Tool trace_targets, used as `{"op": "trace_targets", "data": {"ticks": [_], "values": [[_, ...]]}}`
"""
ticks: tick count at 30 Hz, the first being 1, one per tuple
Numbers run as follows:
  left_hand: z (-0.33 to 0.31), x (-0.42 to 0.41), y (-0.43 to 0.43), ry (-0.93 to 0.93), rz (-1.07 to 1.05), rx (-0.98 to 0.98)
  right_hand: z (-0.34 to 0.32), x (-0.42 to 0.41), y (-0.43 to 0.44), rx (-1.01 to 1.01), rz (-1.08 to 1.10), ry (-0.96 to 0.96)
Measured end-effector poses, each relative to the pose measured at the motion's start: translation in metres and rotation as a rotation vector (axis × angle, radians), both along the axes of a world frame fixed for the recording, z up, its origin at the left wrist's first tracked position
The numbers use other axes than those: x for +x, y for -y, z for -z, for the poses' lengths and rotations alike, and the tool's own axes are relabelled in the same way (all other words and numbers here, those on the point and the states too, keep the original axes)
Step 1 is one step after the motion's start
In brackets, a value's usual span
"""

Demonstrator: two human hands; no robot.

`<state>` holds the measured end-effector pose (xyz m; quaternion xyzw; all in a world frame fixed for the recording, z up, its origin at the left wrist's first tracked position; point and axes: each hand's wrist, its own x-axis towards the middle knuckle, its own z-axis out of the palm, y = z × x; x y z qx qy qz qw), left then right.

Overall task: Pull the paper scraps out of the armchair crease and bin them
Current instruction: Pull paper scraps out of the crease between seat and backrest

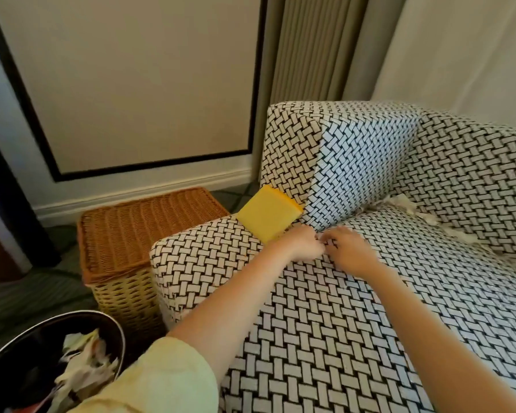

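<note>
Reaching fwd w/ both arms, L hand (304, 245) and R hand (352, 253) almost touching at left-side crease of armchair (325, 323). Curling fingers down into fabric, tips hidden; can't tell if pinching anything. Paper scraps (405, 207) poking from far crease, right; more in bin (27, 359), near left.
</note>
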<state>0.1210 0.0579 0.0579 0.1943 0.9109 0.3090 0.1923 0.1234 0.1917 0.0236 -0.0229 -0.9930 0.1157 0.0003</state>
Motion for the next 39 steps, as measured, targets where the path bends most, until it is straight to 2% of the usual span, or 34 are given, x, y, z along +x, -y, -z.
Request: {"op": "trace_targets", "data": {"ticks": [3, 8, 14, 21, 23, 25, 28, 31, 39], "values": [[0.013, -0.013, -0.030, -0.057, 0.002, -0.133, 0.009, -0.002, -0.021, -0.046, -0.015, 0.038], [0.025, -0.042, -0.059, -0.061, -0.054, -0.211, 0.015, -0.012, -0.049, -0.149, 0.033, -0.100], [0.030, -0.084, -0.099, 0.072, -0.100, -0.091, 0.022, -0.039, -0.078, -0.234, 0.045, -0.252], [0.046, -0.114, -0.136, 0.176, -0.137, -0.021, 0.021, -0.071, -0.121, -0.367, 0.382, -0.390], [0.042, -0.119, -0.136, 0.224, -0.093, -0.022, 0.021, -0.077, -0.124, -0.319, 0.406, -0.412], [0.039, -0.121, -0.135, 0.254, -0.075, -0.023, 0.023, -0.081, -0.118, -0.237, 0.336, -0.421], [0.043, -0.121, -0.130, 0.264, -0.041, -0.001, 0.021, -0.087, -0.107, -0.221, 0.124, -0.322], [0.050, -0.121, -0.124, 0.239, -0.055, 0.076, 0.016, -0.095, -0.104, -0.255, 0.016, -0.119], [0.063, -0.116, -0.118, 0.182, -0.081, 0.380, 0.005, -0.122, -0.088, 0.186, 0.042, 0.236]]}}
